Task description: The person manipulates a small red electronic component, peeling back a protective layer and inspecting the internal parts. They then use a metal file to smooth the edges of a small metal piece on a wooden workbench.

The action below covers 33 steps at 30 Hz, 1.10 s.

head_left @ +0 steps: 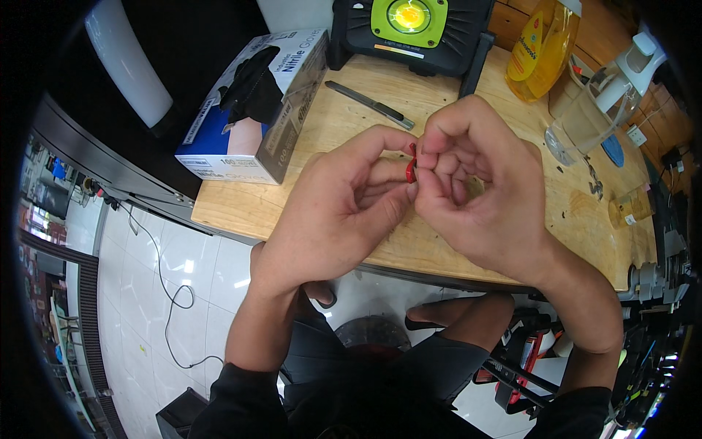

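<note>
left hand (336,201) and right hand (486,186) are meeting at centre frame, fingertips pinching a small red piece (410,173) above the bench (241,210). handling is apparently under way; piece is not yet resting released. fingers are hiding how much is done or remaining. cutter (371,104), upper centre, is lying untouched.

Hands, two: left hand (322,208), right hand (490,194). Small red piece (410,170), one. On bench (570,227): lamp (411,44), one; glove box (289,121), one; knife (371,104), one; big bottles, two: yellow bottle (541,51), clear bottle (591,113).
</note>
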Available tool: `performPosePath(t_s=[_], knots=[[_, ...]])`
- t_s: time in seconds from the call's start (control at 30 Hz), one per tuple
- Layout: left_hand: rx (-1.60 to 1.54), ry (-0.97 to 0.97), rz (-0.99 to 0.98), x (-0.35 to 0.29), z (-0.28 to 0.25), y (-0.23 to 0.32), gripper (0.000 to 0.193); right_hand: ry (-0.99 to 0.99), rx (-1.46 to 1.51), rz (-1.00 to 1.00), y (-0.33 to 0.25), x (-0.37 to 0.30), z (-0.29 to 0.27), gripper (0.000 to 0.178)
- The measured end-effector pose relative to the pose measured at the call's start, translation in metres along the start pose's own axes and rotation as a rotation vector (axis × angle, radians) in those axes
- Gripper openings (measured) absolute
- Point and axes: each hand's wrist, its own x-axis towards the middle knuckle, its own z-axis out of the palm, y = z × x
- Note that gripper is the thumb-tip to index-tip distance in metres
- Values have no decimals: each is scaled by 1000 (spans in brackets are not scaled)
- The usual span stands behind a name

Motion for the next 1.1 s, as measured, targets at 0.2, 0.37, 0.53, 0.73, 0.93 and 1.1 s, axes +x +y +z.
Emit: performPosePath(t_s=[0.2,0.37,0.53,0.73,0.93,1.1], knots=[[-62,67,109,-2,5,-3,47,-17,18,-40,2,0,-1,29],[-64,151,97,-2,10,-4,40,-31,8,-49,1,-1,-1,31],[-45,156,58,-5,8,1,44,-38,-51,-90,-2,-1,0,32],[-61,153,25,-5,8,5,41,-51,-39,-142,3,-1,0,33],[-127,148,48,-5,9,4,36,-35,-24,-104,-1,0,1,34],[-112,146,16,-6,7,5,36,-59,38,-92,1,-1,0,34]])
